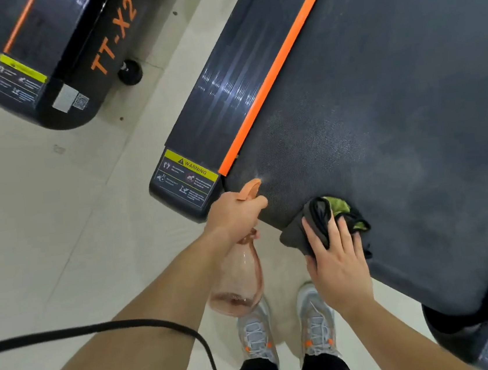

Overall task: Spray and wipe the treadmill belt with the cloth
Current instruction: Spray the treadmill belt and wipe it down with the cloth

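Observation:
The black treadmill belt [394,100] fills the upper right, edged by an orange strip [278,68]. My left hand [234,213] grips a pink spray bottle [241,282] by its orange trigger head, the nozzle pointing at the belt's near left corner. A faint mist hangs just off the nozzle. My right hand [336,259] presses a dark grey and green cloth [326,221] flat on the belt's rear edge, just right of the bottle.
A second treadmill [70,58] marked TT-X2 stands at the upper left across a strip of pale tiled floor [58,221]. My grey shoes [287,332] stand at the belt's end. A black cable [131,324] crosses the lower left.

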`<state>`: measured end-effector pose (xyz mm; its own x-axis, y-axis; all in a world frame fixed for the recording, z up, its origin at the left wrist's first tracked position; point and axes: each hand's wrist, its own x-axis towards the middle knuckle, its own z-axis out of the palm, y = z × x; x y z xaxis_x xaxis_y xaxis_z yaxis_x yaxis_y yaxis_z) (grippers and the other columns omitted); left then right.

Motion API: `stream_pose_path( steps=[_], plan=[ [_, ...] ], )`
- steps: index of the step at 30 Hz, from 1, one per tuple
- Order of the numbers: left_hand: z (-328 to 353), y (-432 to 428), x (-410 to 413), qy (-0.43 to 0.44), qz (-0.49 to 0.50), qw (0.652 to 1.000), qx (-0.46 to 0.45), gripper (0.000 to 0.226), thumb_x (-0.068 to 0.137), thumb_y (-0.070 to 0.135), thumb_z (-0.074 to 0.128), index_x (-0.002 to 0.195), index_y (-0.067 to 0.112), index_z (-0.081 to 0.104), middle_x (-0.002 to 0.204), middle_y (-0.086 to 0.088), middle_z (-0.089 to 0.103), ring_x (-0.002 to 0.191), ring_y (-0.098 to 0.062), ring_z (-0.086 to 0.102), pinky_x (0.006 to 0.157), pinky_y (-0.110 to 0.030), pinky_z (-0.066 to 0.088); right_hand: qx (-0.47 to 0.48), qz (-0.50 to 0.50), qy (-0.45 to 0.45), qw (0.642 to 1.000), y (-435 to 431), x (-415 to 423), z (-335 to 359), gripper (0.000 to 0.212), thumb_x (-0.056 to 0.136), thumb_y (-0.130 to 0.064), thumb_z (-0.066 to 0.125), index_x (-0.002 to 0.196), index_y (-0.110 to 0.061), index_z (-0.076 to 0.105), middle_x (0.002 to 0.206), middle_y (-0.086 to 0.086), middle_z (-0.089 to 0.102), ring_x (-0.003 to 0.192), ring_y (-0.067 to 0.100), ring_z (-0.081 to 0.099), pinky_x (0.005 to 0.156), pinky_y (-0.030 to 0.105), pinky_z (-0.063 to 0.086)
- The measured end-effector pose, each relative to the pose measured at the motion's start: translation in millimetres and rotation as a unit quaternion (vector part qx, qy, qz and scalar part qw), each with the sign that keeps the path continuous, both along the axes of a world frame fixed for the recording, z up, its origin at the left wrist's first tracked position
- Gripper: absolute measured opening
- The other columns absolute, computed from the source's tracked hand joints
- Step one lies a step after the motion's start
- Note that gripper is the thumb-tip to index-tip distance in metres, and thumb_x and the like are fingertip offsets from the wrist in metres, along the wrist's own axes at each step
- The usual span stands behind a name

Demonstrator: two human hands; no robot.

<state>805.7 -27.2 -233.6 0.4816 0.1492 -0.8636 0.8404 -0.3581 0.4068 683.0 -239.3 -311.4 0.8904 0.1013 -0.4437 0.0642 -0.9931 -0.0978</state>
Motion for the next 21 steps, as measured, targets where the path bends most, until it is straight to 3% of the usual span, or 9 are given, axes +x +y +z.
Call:
stream_pose_path(
  steps=[3,7,10,14,17,21],
  plan=[
    [3,14,-6,0.011,-0.024,1.000,0.015,0.021,0.094,0.029,0.067,0.098,0.008,0.069,0.082,-0.008,0.070,0.058,-0.020,0.067,0.055,-0.028,0.053,-0.004,-0.014,0.012,1.000,5,1,7,0.070,0.093,-0.039,0.047,0.159,-0.030,0.026,0.160,0.022,0.031,0.147,0.045,0.027,0.113,0.064,0.031],
    [-2,32,-6,-0.024,-0.038,0.999,0.009,0.022,0.095,0.029,0.068,0.107,0.010,0.072,0.103,-0.014,0.076,0.060,-0.021,0.069,0.063,-0.032,0.058,0.025,0.041,0.024,0.999,13,39,11,0.064,0.099,-0.051,0.033,0.159,-0.033,0.025,0.163,0.019,0.028,0.148,0.044,0.027,0.115,0.062,0.029],
    [-7,36,2,-0.052,-0.016,0.998,-0.022,0.004,0.095,0.026,0.069,0.096,0.023,0.067,0.101,-0.014,0.075,0.063,-0.023,0.069,0.074,-0.042,0.065,0.041,0.061,0.000,0.997,22,131,0,0.061,0.100,-0.056,0.022,0.159,-0.040,0.016,0.168,0.015,0.014,0.154,0.038,0.014,0.120,0.058,0.016],
    [-18,36,16,-0.093,-0.022,0.994,-0.051,0.008,0.087,0.032,0.071,0.092,0.027,0.066,0.101,-0.016,0.073,0.088,-0.038,0.076,0.080,-0.055,0.067,0.043,-0.034,-0.033,0.998,44,254,-15,0.060,0.102,-0.055,0.022,0.160,-0.042,0.009,0.170,0.012,0.002,0.156,0.030,-0.001,0.124,0.055,0.004],
    [-18,36,24,-0.092,0.005,0.994,-0.062,0.032,0.075,0.036,0.067,0.097,0.014,0.074,0.092,-0.009,0.072,0.096,-0.039,0.075,0.073,-0.049,0.067,0.035,-0.026,-0.067,0.997,60,230,-17,0.061,0.102,-0.053,0.021,0.160,-0.036,0.015,0.168,0.016,0.012,0.155,0.034,0.007,0.123,0.056,0.008],
    [-11,39,25,-0.081,0.038,0.994,-0.070,0.045,0.075,0.029,0.068,0.111,0.004,0.076,0.079,-0.004,0.068,0.078,-0.034,0.070,0.067,-0.045,0.061,0.057,0.169,-0.046,0.983,57,115,-8,0.062,0.100,-0.056,0.035,0.157,-0.035,0.027,0.163,0.016,0.029,0.150,0.037,0.026,0.118,0.058,0.022]
  ],
)
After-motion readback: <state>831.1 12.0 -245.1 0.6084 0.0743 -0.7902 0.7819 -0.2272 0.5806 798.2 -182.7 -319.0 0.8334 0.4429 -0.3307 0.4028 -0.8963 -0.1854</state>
